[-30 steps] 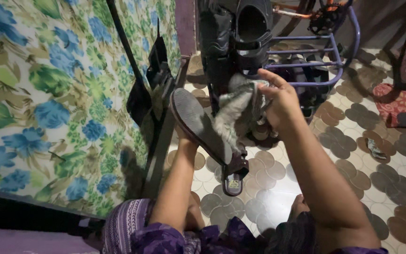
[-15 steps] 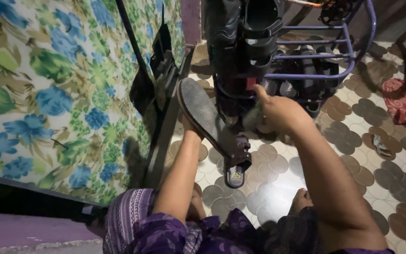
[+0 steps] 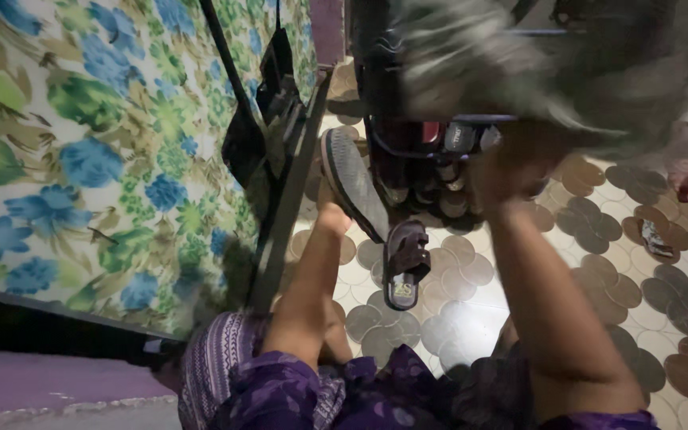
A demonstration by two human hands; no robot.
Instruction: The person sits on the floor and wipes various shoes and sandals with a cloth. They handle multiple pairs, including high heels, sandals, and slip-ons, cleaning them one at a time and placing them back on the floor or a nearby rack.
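So the left hand is mostly hidden behind the flat grey-soled sandal it's holding up, sole facing the camera, toe end tipped toward 11 o'clock; fingers seem wrapped round the far edge, but I can't see them properly. The sandal sits roughly centre frame, just left of the dark metal shoe rack, and its mate, a dark brown strapped sandal, lies on the tiled floor with brown rounded patches right below, at about 6 o'clock from the held one. The right hand is raised at 2 o'clock from the sandal, closed round the bottom of a grey fluffy cloth, which is one big motion smear across the top of the frame, so don't ask me for details of it. Over at 9 o'clock there's a floral sheet in blue and green, with a black bag hanging against its edge. My take on doing this bit well: keep the sole tilted toward you and steady, grip the sandal by its edge so the whole tread stays exposed, bunch the cloth tight so it doesn't flap, and keep the cloth away from the rack so nothing gets knocked off.
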